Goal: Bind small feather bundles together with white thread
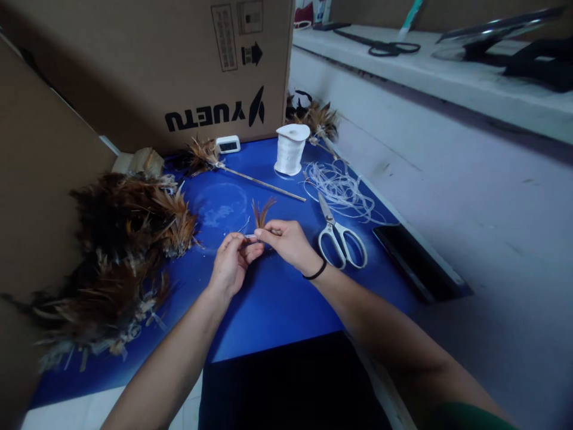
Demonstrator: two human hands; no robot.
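My right hand pinches a small bunch of brown feathers, with the tips pointing up past the fingers. Just left of it, my left hand has thumb and fingertips closed on a thin white ribbon that runs to the feathers; a thin loose end sticks up above it. Silver scissors with white handles lie partly open to the right of my right hand. Beyond both hands, a thin stick with a feather tuft at one end rests on the blue table.
Feather bundles heap on the left. A white ribbon spool stands at the back beside tangled ribbon strips. A large cardboard box walls the back. A raised ledge runs along the right, bearing black scissors.
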